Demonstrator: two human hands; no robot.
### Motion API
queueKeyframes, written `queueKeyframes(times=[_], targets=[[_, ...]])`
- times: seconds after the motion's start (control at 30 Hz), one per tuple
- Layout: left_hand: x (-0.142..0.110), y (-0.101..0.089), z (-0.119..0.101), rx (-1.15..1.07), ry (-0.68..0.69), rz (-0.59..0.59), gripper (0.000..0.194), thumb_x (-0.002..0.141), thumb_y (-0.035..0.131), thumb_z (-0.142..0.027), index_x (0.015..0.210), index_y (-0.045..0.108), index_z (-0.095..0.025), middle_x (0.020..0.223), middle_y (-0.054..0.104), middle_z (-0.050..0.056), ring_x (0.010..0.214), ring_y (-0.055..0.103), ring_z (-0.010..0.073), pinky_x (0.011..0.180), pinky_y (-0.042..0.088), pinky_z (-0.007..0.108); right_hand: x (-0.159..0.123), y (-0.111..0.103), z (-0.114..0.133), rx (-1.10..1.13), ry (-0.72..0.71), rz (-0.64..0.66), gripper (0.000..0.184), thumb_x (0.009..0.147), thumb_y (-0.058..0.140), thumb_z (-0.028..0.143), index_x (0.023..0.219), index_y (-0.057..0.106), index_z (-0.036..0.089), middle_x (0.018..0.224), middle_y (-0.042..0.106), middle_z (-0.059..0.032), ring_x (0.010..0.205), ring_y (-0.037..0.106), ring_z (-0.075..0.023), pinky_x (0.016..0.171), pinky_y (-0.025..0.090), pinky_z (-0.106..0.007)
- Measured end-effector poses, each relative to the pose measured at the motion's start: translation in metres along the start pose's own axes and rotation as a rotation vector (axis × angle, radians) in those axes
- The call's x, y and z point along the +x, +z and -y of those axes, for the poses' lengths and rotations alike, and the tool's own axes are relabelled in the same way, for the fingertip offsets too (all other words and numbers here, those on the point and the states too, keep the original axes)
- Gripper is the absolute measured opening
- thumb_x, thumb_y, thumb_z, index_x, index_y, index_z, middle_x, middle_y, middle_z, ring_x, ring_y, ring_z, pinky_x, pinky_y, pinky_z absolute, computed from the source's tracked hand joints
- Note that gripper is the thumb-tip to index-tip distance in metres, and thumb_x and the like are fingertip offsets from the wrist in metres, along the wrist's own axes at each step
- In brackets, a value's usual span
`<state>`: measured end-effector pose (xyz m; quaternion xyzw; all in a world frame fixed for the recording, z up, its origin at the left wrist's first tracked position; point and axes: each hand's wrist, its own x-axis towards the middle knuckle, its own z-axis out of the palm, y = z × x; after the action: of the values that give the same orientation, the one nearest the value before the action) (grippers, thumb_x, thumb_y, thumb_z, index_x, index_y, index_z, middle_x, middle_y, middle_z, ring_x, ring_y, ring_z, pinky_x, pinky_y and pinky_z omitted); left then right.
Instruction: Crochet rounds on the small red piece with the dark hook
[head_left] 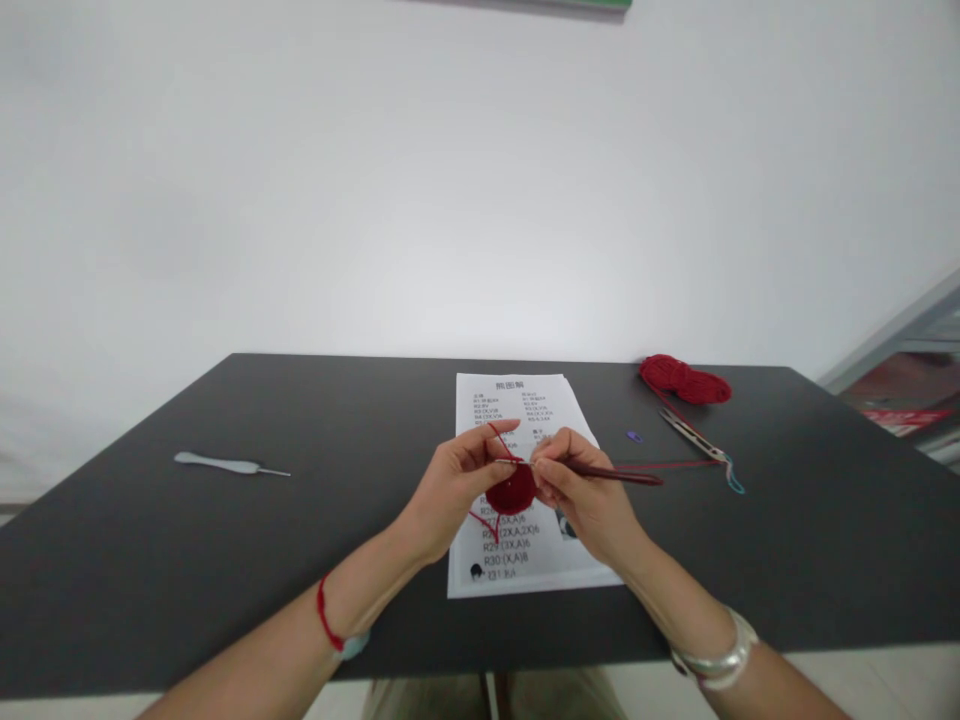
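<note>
Both forearms reach in from the near edge of the dark table, elbows out and wrists angled inward, so the hands nearly meet above the printed pattern sheet. The left hand is closed in a pinch, its thumb and fingers gripping the rim of a small red crochet disc, with red yarn drawn up over the fingers. A short strand of that yarn also trails below the disc, onto the sheet. The right hand is curled around a slim dark-red hook, holding it like a pencil, the shaft running out to the right and the tip meeting the disc by the left fingers. The disc sits between the hands, held clear above the sheet. A red string circles the left wrist, and a silver bangle sits on the right. Farther off, to the right, lie a red yarn ball, small scissors with a blue loop, and a purple marker. A grey hook lies well apart on the left.
</note>
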<state>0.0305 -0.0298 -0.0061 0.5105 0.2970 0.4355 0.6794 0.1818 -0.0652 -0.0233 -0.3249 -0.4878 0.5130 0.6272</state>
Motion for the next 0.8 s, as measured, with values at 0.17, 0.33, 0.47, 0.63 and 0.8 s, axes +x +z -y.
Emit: queueKeyframes(times=[0.17,0.33,0.47,0.63,0.8], targets=[[-0.001,0.005,0.005,-0.138,-0.102,-0.006,0.042,0.064,0.075,-0.012,0.105,0.067,-0.017,0.063,0.062,-0.004,0.057,0.053,0.0083,0.059,0.039,0.022,-0.005,-0.007,-0.012,-0.783,-0.532,0.053,0.012,0.086,0.054,0.016,0.076,0.051,0.022,0.069,0.053,0.0014,0.06,0.049,-0.0129,0.053,0.04,-0.025],[-0.001,0.008,0.003,-0.31,-0.222,-0.049,0.043,0.059,0.077,-0.01,0.101,0.068,-0.014,0.066,0.066,0.0,0.06,0.058,0.0096,0.063,0.044,0.023,-0.007,-0.009,-0.016,-1.145,-0.858,0.068,0.015,0.087,0.05,0.008,0.082,0.052,0.022,0.07,0.055,-0.0012,0.063,0.05,-0.016,0.057,0.041,-0.029],[0.0,0.003,-0.002,-0.361,-0.31,-0.024,0.043,0.057,0.077,-0.007,0.099,0.07,-0.014,0.071,0.068,0.002,0.062,0.06,0.0106,0.065,0.047,0.023,-0.007,-0.006,-0.01,-0.701,-0.626,0.046,0.013,0.086,0.054,0.012,0.086,0.053,0.024,0.078,0.058,0.0003,0.064,0.055,-0.013,0.055,0.045,-0.025],[0.001,-0.006,-0.009,-0.316,-0.235,-0.007,0.04,0.058,0.076,-0.007,0.097,0.071,-0.013,0.066,0.062,-0.001,0.058,0.055,0.0072,0.058,0.043,0.02,-0.005,-0.003,-0.001,-0.306,-0.29,-0.026,0.01,0.081,0.062,0.015,0.077,0.056,0.022,0.073,0.057,0.002,0.056,0.052,-0.0103,0.049,0.042,-0.022],[0.002,-0.012,-0.014,-0.253,-0.222,0.054,0.037,0.06,0.075,-0.008,0.096,0.072,-0.013,0.066,0.06,-0.002,0.054,0.051,0.0053,0.054,0.039,0.018,-0.006,-0.007,0.004,-0.27,-0.242,-0.041,0.012,0.077,0.067,0.016,0.073,0.058,0.023,0.072,0.058,0.0016,0.057,0.049,-0.011,0.049,0.038,-0.023]])
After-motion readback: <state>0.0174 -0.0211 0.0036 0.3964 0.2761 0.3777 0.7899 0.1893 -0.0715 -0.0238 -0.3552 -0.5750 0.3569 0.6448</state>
